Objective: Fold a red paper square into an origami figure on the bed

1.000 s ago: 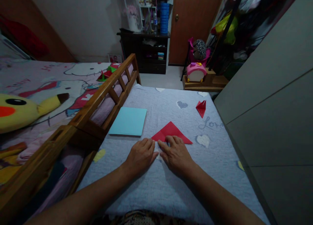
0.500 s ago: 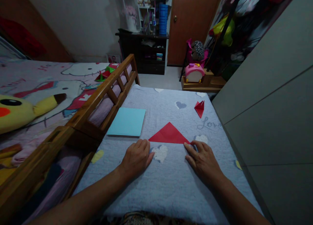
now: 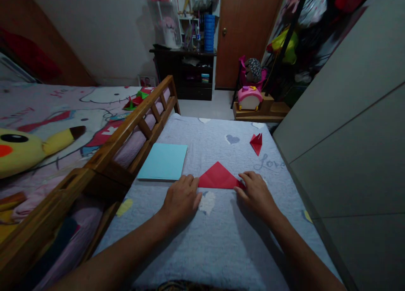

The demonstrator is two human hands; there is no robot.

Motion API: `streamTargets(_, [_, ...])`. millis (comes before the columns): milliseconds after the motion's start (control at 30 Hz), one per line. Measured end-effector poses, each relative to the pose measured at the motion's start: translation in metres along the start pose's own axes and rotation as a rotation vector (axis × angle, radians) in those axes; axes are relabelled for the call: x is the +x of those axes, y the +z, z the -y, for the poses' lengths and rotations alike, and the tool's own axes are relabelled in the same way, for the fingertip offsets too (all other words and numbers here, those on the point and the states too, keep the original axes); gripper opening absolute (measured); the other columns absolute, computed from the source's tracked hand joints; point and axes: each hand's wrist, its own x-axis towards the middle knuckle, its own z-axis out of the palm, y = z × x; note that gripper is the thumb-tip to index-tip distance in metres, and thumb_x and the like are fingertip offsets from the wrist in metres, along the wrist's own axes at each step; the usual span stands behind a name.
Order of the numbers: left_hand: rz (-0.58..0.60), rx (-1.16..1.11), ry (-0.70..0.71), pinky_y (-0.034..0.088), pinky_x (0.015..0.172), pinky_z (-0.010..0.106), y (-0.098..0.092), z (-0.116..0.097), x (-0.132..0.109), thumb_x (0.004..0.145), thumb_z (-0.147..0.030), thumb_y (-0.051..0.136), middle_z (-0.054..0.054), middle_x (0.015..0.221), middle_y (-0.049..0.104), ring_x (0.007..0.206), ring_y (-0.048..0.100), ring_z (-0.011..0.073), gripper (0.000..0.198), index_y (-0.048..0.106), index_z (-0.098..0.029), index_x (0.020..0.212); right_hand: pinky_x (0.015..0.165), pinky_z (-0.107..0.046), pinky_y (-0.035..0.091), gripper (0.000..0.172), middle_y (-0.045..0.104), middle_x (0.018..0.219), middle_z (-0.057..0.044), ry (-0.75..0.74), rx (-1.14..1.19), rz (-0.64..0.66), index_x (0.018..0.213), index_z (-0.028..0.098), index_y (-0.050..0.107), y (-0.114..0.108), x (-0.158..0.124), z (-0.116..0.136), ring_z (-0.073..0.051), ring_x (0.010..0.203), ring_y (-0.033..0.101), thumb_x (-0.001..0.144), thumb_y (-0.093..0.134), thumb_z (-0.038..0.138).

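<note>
A red paper folded into a triangle lies on the bed cover, its peak pointing away from me. My left hand is closed at the triangle's left corner, fingertips pressed on the paper there and covering the corner. At the opposite corner my right hand pinches the paper between thumb and fingers, and that corner is slightly raised. A stack of light blue square paper sits just beyond my left hand. Further off to the right lies a small folded red paper piece with pointed tips.
A wooden bed rail runs along the left, with a yellow plush toy on the bed behind it. A pale cabinet borders the right side. Past the far edge stand a dark shelf unit and a pink toy case.
My right hand has shifted up and a little left and now grips the right corner, lifting it. My left hand has moved slightly inward over the left corner. The view has tilted slightly.
</note>
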Motion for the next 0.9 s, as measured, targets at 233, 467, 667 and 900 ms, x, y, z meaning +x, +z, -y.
streamTargets(233, [-0.044, -0.227, -0.011, 0.042, 0.105, 0.047, 0.022, 0.000, 0.030, 0.080, -0.026, 0.066, 0.018, 0.134, 0.056, 0.123, 0.051, 0.0332, 0.069, 0.041, -0.012, 0.142, 0.088, -0.041, 0.043, 0.031, 0.061, 0.113, -0.014, 0.068, 0.070, -0.028, 0.107, 0.017, 0.064, 0.021, 0.012, 0.012, -0.032, 0.104, 0.053, 0.079, 0.071, 0.028])
streamTargets(467, [-0.134, -0.398, 0.029, 0.044, 0.103, 0.045, 0.031, 0.003, 0.030, 0.076, -0.016, 0.067, 0.014, 0.131, 0.058, 0.117, 0.053, 0.0288, 0.079, 0.033, -0.017, 0.148, 0.084, -0.039, 0.043, 0.016, 0.061, 0.097, -0.008, 0.023, 0.325, -0.157, 0.089, 0.020, 0.058, 0.028, 0.013, 0.004, -0.026, 0.093, 0.053, 0.076, 0.063, 0.013])
streamTargets(667, [-0.182, -0.561, 0.025, 0.045, 0.100, 0.048, 0.028, 0.006, 0.030, 0.074, -0.014, 0.067, 0.011, 0.124, 0.060, 0.111, 0.056, 0.0271, 0.083, 0.033, -0.023, 0.149, 0.068, -0.031, 0.044, 0.003, 0.061, 0.078, -0.002, 0.083, 0.698, -0.119, 0.080, 0.021, 0.055, 0.016, 0.012, 0.004, -0.019, 0.074, 0.056, 0.083, 0.053, 0.020])
streamTargets(900, [-0.165, -0.930, -0.088, 0.049, 0.096, 0.042, 0.014, 0.014, 0.028, 0.077, -0.023, 0.070, 0.006, 0.112, 0.069, 0.101, 0.064, 0.0233, 0.059, 0.057, -0.024, 0.134, 0.052, -0.024, 0.036, 0.021, 0.052, 0.064, 0.005, 0.241, 1.155, -0.169, 0.077, 0.022, 0.051, 0.007, 0.013, 0.003, -0.012, 0.056, 0.049, 0.079, 0.067, 0.037])
